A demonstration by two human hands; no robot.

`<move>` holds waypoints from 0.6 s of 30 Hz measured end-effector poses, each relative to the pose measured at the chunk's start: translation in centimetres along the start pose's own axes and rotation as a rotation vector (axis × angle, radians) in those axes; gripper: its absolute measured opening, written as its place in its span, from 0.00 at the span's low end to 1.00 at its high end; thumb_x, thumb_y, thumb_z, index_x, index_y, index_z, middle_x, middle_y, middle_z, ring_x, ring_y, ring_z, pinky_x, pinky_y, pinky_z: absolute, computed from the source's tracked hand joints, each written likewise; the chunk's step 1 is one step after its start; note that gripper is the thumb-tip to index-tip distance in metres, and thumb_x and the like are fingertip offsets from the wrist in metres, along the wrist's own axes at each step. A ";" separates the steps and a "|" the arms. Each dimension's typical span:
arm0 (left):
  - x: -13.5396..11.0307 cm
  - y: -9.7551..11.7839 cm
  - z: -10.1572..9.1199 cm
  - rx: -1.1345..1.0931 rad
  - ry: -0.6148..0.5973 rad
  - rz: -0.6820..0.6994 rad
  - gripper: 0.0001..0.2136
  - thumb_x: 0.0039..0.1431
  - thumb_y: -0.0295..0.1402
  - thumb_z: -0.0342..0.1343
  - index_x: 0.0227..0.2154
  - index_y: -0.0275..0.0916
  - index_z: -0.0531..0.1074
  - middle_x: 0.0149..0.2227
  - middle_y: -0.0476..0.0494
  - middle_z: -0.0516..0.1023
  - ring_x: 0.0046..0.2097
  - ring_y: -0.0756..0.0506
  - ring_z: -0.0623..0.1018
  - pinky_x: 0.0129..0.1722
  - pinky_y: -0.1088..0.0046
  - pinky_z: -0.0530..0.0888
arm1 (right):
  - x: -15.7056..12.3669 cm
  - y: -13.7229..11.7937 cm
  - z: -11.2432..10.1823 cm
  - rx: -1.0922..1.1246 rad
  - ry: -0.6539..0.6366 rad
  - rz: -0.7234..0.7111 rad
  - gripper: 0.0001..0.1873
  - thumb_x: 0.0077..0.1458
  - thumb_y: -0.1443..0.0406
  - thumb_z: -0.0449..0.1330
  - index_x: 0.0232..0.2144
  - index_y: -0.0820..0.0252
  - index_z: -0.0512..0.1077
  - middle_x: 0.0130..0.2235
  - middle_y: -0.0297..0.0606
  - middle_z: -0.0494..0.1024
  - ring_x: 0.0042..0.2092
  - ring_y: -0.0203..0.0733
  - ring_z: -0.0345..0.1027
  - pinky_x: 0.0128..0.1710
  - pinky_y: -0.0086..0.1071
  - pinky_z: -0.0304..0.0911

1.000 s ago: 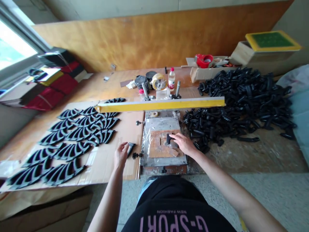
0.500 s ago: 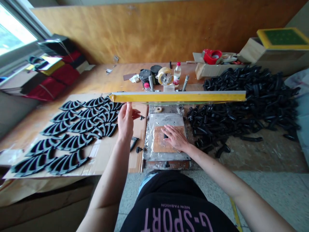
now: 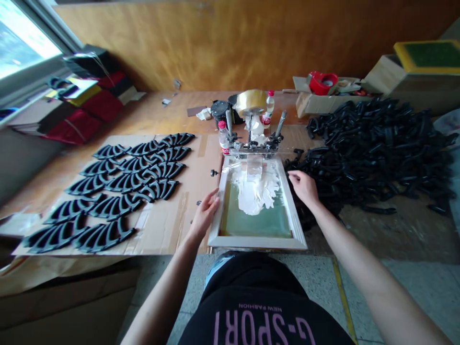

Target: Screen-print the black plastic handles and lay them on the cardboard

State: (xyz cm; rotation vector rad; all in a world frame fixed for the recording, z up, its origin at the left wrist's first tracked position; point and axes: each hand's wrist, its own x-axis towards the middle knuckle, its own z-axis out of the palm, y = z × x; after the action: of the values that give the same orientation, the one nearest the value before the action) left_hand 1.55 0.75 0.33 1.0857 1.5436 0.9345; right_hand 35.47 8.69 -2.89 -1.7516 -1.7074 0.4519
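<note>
A screen printing frame (image 3: pixel 299 239) with a pale rim and green mesh lies flat or nearly flat in front of me. White ink (image 3: pixel 257 196) is spread across the mesh's upper half. My left hand (image 3: pixel 205 214) is at the frame's left rim, thumb and fingers closed about its edge. Just off the right rim, my right hand (image 3: pixel 304 187) is curled, fingertips pressed together beside the black plastic parts (image 3: pixel 359 158). What those fingers hold, if anything, is hidden. The printing base under the frame is covered from sight.
Behind the frame stands a metal clamp stand (image 3: pixel 251 148) with a tape roll (image 3: pixel 251 101). Bottles (image 3: pixel 269 108) and a black tub (image 3: pixel 219 111) are close by. Curved black parts (image 3: pixel 118 184) lie in rows on cardboard at left. A box (image 3: pixel 305 103) holds a red tape dispenser (image 3: pixel 322 83).
The frame has swung down from its raised, edge-on position and covers the base. My left hand came down with it. My right hand left the base and moved right, toward the black pile.
</note>
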 end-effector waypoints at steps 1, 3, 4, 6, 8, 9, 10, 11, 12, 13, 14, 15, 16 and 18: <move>0.3 -1.3 0.3 -0.004 -0.011 -0.017 0.31 0.55 0.48 0.56 0.60 0.40 0.64 0.29 0.49 0.75 0.27 0.50 0.72 0.25 0.77 0.67 | 1.1 -1.1 0.2 0.005 0.030 -0.104 0.20 0.59 0.61 0.56 0.52 0.61 0.71 0.52 0.47 0.74 0.48 0.47 0.71 0.50 0.43 0.66; 1.3 -3.7 1.0 0.018 -0.016 -0.032 0.35 0.55 0.45 0.56 0.64 0.39 0.57 0.29 0.49 0.75 0.28 0.50 0.72 0.27 0.76 0.68 | 2.7 -4.1 1.3 -0.036 0.060 -0.324 0.30 0.55 0.60 0.62 0.59 0.61 0.64 0.61 0.49 0.63 0.56 0.51 0.64 0.56 0.46 0.62; 1.8 -4.7 1.3 0.043 -0.016 -0.032 0.35 0.56 0.44 0.56 0.65 0.39 0.57 0.30 0.49 0.75 0.28 0.50 0.72 0.26 0.77 0.68 | 3.2 -5.6 2.0 -0.087 0.037 -0.402 0.34 0.53 0.60 0.64 0.60 0.61 0.62 0.62 0.49 0.60 0.59 0.52 0.61 0.58 0.47 0.59; 2.6 -6.2 1.6 0.089 -0.009 -0.020 0.33 0.57 0.44 0.55 0.64 0.39 0.58 0.29 0.49 0.74 0.27 0.50 0.71 0.25 0.77 0.66 | 3.6 -8.0 3.4 -0.201 -0.090 -0.452 0.29 0.53 0.63 0.65 0.56 0.62 0.65 0.58 0.50 0.65 0.58 0.53 0.61 0.56 0.45 0.60; 3.1 -7.1 1.7 0.107 -0.006 -0.004 0.31 0.57 0.45 0.54 0.62 0.39 0.61 0.28 0.49 0.74 0.27 0.50 0.71 0.25 0.77 0.65 | 2.9 -9.0 4.5 -0.290 -0.262 -0.417 0.18 0.55 0.65 0.62 0.48 0.62 0.70 0.48 0.47 0.73 0.50 0.51 0.67 0.50 0.41 0.64; 3.2 -7.3 1.6 0.101 -0.004 0.003 0.30 0.57 0.45 0.54 0.61 0.39 0.62 0.28 0.49 0.74 0.27 0.50 0.71 0.25 0.77 0.65 | 2.2 -9.0 4.8 -0.324 -0.330 -0.407 0.12 0.57 0.65 0.60 0.44 0.62 0.71 0.44 0.45 0.75 0.47 0.49 0.69 0.46 0.38 0.64; 3.2 -7.4 1.6 0.092 -0.002 0.005 0.30 0.57 0.45 0.55 0.60 0.39 0.64 0.29 0.49 0.75 0.28 0.50 0.72 0.25 0.77 0.66 | 1.2 -8.8 4.9 -0.355 -0.380 -0.419 0.09 0.58 0.67 0.58 0.41 0.62 0.72 0.41 0.44 0.76 0.44 0.48 0.70 0.44 0.37 0.64; 3.2 -7.4 1.6 0.084 0.004 0.002 0.29 0.56 0.45 0.56 0.59 0.39 0.66 0.29 0.48 0.76 0.28 0.49 0.73 0.26 0.76 0.67 | 0.1 -8.4 4.8 -0.380 -0.413 -0.458 0.07 0.58 0.68 0.56 0.40 0.62 0.72 0.39 0.44 0.76 0.42 0.47 0.70 0.42 0.35 0.64; 3.1 -7.4 1.5 0.077 0.016 -0.004 0.28 0.55 0.45 0.57 0.58 0.39 0.67 0.29 0.48 0.76 0.29 0.49 0.73 0.27 0.76 0.68 | -1.0 -7.9 4.4 -0.395 -0.441 -0.523 0.08 0.58 0.70 0.54 0.39 0.62 0.72 0.39 0.44 0.76 0.42 0.46 0.70 0.41 0.34 0.63; 3.0 -7.3 1.6 0.072 0.031 -0.012 0.28 0.55 0.44 0.57 0.57 0.39 0.68 0.29 0.48 0.77 0.30 0.48 0.74 0.28 0.75 0.69 | -2.1 -7.4 4.0 -0.394 -0.472 -0.604 0.10 0.57 0.73 0.52 0.38 0.62 0.73 0.39 0.44 0.76 0.42 0.45 0.69 0.40 0.33 0.62; 2.9 -7.2 1.6 0.068 0.045 -0.019 0.27 0.54 0.44 0.58 0.56 0.38 0.69 0.30 0.47 0.77 0.31 0.48 0.75 0.29 0.75 0.69 | -3.0 -7.0 3.4 -0.377 -0.512 -0.688 0.12 0.56 0.74 0.51 0.38 0.62 0.73 0.39 0.43 0.76 0.41 0.44 0.69 0.39 0.32 0.61; 2.8 -7.1 1.7 0.065 0.055 -0.025 0.26 0.54 0.43 0.58 0.55 0.38 0.69 0.30 0.47 0.77 0.31 0.47 0.75 0.29 0.74 0.70 | -3.7 -6.7 2.9 -0.353 -0.557 -0.762 0.14 0.55 0.75 0.50 0.37 0.61 0.73 0.38 0.43 0.76 0.41 0.43 0.69 0.39 0.32 0.61; 2.8 -7.0 1.7 0.062 0.063 -0.030 0.26 0.54 0.43 0.58 0.55 0.38 0.70 0.29 0.47 0.78 0.31 0.47 0.76 0.30 0.74 0.70 | -4.0 -6.6 2.4 -0.326 -0.604 -0.817 0.14 0.54 0.75 0.51 0.36 0.60 0.74 0.38 0.42 0.77 0.40 0.42 0.69 0.38 0.31 0.61; 2.7 -6.7 1.8 0.058 0.069 -0.032 0.25 0.54 0.43 0.58 0.54 0.38 0.71 0.30 0.47 0.78 0.32 0.47 0.76 0.30 0.74 0.71 | -3.9 -6.7 1.9 -0.289 -0.654 -0.844 0.11 0.54 0.74 0.53 0.33 0.58 0.74 0.36 0.38 0.77 0.38 0.41 0.69 0.36 0.30 0.60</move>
State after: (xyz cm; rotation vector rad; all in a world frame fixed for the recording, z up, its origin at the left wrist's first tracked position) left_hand 1.75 1.36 -7.12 1.0755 1.6491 0.9193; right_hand 28.79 4.90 -0.66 -0.9064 -2.8757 0.4129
